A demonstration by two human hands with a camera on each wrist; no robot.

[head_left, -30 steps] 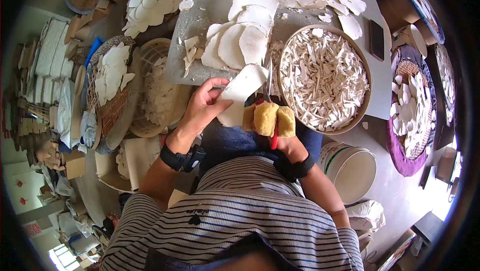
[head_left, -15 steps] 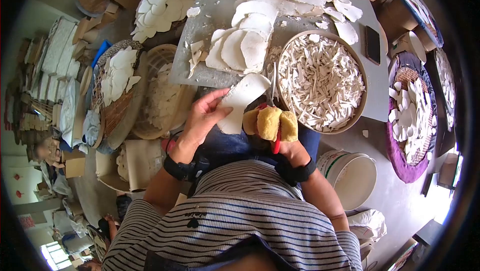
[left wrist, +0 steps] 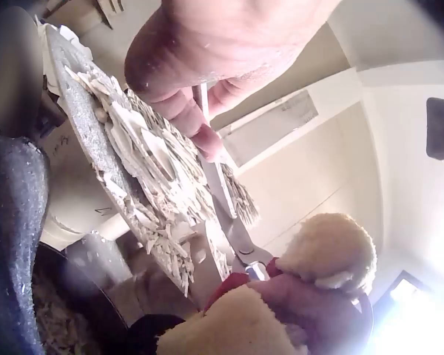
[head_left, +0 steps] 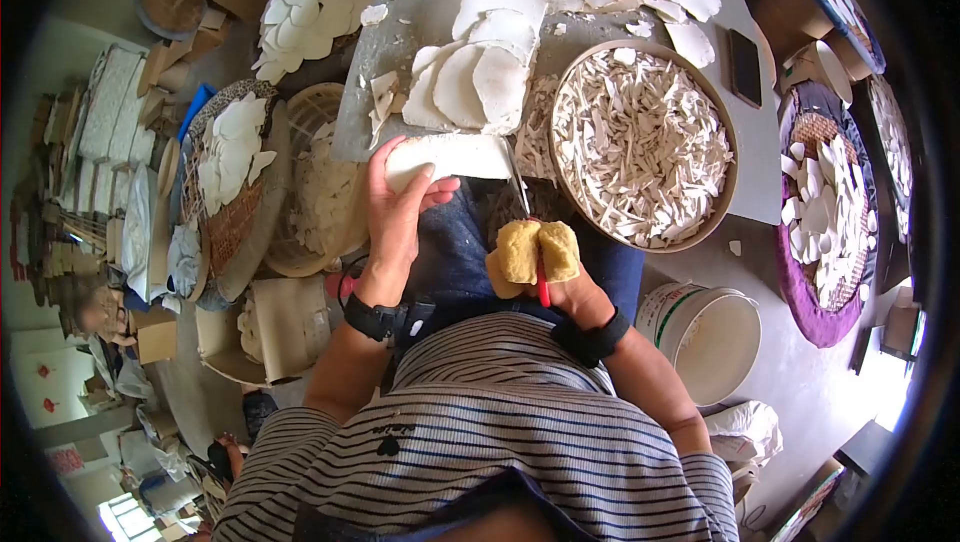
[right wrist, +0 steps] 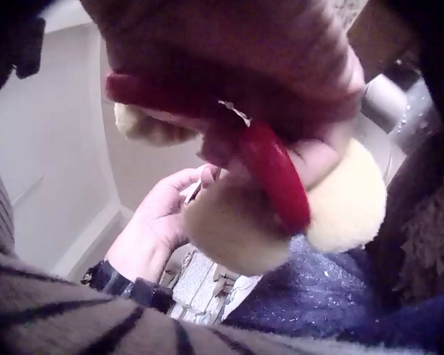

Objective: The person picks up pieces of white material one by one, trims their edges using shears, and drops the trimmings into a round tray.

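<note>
My left hand [head_left: 393,217] pinches a flat white slice [head_left: 460,156] between thumb and fingers, above my lap by the table's near edge. Edge-on in the left wrist view, the slice [left wrist: 219,177] runs down to the scissor blades [left wrist: 239,238]. In my right hand [head_left: 578,299] is a pair of scissors with red handles [right wrist: 280,181]. Thick yellow soft covers [head_left: 518,250] wrap several of the right fingers. The metal blades [head_left: 519,188] point up and left, right at the slice's right end.
A round tray [head_left: 733,157] full of white slivers sits at the table's [head_left: 757,167] right. White slices [head_left: 462,87] lie overlapped ahead, near a phone [head_left: 744,67]. A white bucket [head_left: 752,342] stands on the floor at right; baskets [head_left: 280,232] of pieces stand at left.
The slice has turned from a steep slant to nearly level, as my left hand turned with it and shifted slightly up. The scissor blades now tilt left toward the slice's end.
</note>
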